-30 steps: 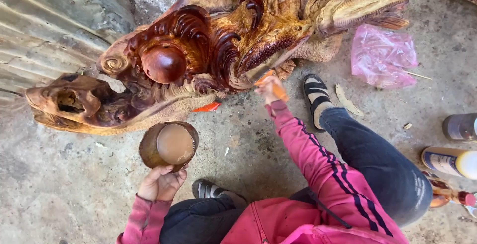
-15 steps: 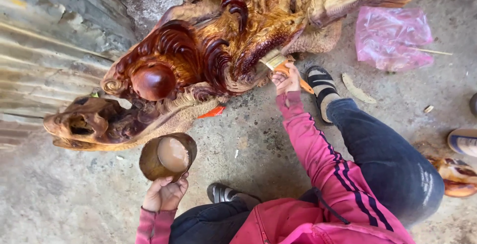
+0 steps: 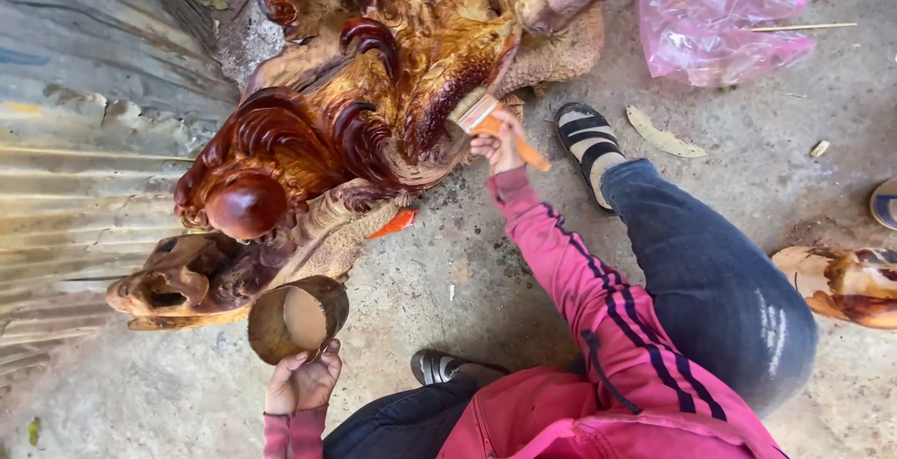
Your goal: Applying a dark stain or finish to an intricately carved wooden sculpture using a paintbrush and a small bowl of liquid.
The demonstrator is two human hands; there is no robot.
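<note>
At 12 o'clock, my right hand [image 3: 495, 146] grips the brush [image 3: 475, 113] on the carving [image 3: 374, 95]; left hand [image 3: 301, 384] clutches the tilted bowl [image 3: 294, 321]. It could spill.

Carved wood sculpture [image 3: 355, 123] on floor [image 3: 121, 394] ahead of me, metal sheet wall [image 3: 84, 141] to its left. Cup [image 3: 294, 319] in my left hand [image 3: 301, 382], below sculpture. Brush [image 3: 486, 121] in my right hand [image 3: 497, 146], against sculpture's right side. Plastic bag [image 3: 724, 20] far right.

right hand [image 3: 495, 144] outstretched, grip closed; left hand [image 3: 301, 381] raised, fingers curled
</note>
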